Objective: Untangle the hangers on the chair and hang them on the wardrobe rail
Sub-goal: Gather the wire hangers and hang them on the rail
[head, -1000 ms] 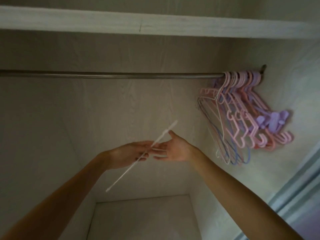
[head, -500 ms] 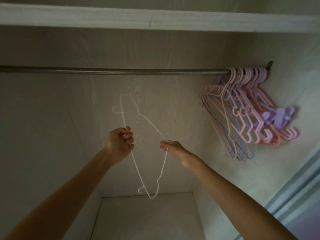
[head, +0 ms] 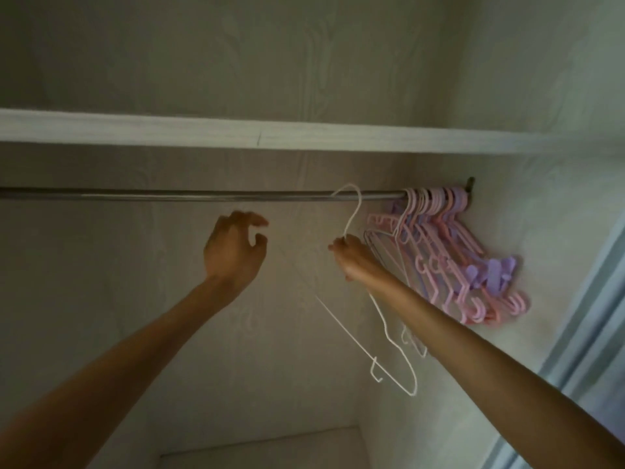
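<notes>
A thin white wire hanger (head: 382, 319) hangs from my right hand (head: 350, 257), which pinches its neck just under the hook. The hook reaches up over the metal wardrobe rail (head: 203, 194), a little left of the hung hangers. My left hand (head: 233, 248) is raised below the rail with fingers loosely curled, holding nothing. A bunch of several pink and purple plastic hangers (head: 449, 252) plus a few wire ones hangs at the rail's right end against the side wall.
A white shelf (head: 304, 135) runs across just above the rail. The wardrobe's right wall (head: 541, 231) is close behind the hung hangers. A pale blue door edge (head: 581, 333) stands at the far right. The rail's left stretch is bare.
My left hand has let go of the white hanger and lifted away. My right hand has carried the hanger up and right, bringing its hook to the rail. The view has tilted upward.
</notes>
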`<state>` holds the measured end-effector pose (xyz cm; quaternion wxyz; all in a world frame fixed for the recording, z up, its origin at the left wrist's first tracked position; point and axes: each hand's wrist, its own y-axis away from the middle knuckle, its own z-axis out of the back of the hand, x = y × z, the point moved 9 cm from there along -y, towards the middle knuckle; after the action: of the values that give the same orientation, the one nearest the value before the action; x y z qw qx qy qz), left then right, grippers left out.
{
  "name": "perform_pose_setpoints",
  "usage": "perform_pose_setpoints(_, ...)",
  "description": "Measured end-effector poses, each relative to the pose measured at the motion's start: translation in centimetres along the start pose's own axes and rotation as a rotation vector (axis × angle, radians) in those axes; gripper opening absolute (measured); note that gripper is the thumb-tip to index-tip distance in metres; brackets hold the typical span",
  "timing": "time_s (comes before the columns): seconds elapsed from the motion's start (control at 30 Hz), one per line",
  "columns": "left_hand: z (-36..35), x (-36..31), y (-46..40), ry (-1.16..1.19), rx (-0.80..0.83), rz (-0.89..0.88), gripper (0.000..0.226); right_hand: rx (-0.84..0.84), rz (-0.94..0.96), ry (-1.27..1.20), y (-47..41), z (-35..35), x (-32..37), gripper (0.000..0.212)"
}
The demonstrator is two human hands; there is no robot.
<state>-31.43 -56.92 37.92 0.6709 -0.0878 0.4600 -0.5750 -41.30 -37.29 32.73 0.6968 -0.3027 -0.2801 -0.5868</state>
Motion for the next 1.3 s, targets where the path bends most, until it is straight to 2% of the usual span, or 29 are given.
perform_pose_setpoints(0.03, 0.7, -2.1, -0.9, -0.065, -0.049, -0.130, 0.033, -0.045, 0.012, 0.029, -0.6, 1.0, 0.8, 0.037)
perform_pose_setpoints(0.1, -0.2, -4.7, -2.9, -0.223, -0.019, -0.297, 0.054, -0.113, 0.009, 0.088, -1.7, 2.9, 1.9, 0.036)
perform_pose_setpoints(0.17, -2.6, -5.3, -4.5, -0.398, 0.099, -0.322, 0.072, -0.121, -0.008, 0.160, -2.6, 3.8, 2.3, 0.035)
perform_pose_setpoints(0.27, -5.5, -4.8, -5.1, -0.581, 0.210, -0.272, 0.076, -0.020, -0.040, 0.269, -2.9, 3.1, 1.4, 0.036)
perform_pose_setpoints(0.33, -6.2, -4.1, -4.6, -0.596, 0.229, -0.229, 0.074, 0.031, -0.059, 0.310, -2.8, 2.2, 0.0, 0.036)
perform_pose_setpoints(0.43, -6.5, -3.6, -4.0, -0.593, 0.173, -0.234, 0.076, 0.054, -0.093, 0.351, -2.9, 1.0, -1.9, 0.036)
perform_pose_setpoints(0.53, -6.7, -3.5, -3.8, -0.567, 0.142, -0.223, 0.079, -0.025, -0.091, 0.348, -2.5, 1.5, -2.3, 0.054)
perform_pose_setpoints(0.57, -6.8, -3.5, -3.8, -0.563, 0.135, -0.219, 0.080, -0.073, -0.050, 0.342, -2.2, 2.0, -1.8, 0.064)
perform_pose_setpoints(0.63, -7.0, -3.6, -3.6, -0.572, 0.127, -0.218, 0.082, -0.281, 0.098, 0.349, -1.1, 4.2, 0.4, 0.079)
perform_pose_setpoints(0.7, -7.2, -3.5, -3.5, -0.592, 0.129, -0.212, 0.083, -0.515, 0.296, 0.438, -0.6, 6.4, 3.5, 0.084)
perform_pose_setpoints(0.73, -7.3, -3.5, -3.6, -0.603, 0.132, -0.209, 0.084, -0.548, 0.373, 0.536, -1.1, 6.6, 4.9, 0.082)
perform_pose_setpoints(0.87, -7.4, -3.3, -3.5, -0.620, 0.142, -0.218, 0.086, -0.432, 0.454, 0.919, -4.5, 5.2, 5.2, 0.069)
perform_pose_setpoints(1.1, -7.8, -3.3, -3.4, -0.674, 0.160, -0.180, 0.091, -0.484, 0.524, 0.934, -5.2, 8.4, 1.5, 0.061)
perform_pose_setpoints(1.3, -7.8, -3.5, -3.5, -0.719, 0.211, -0.135, 0.093, -0.514, 0.448, 0.937, -5.5, 12.3, -1.6, 0.063)
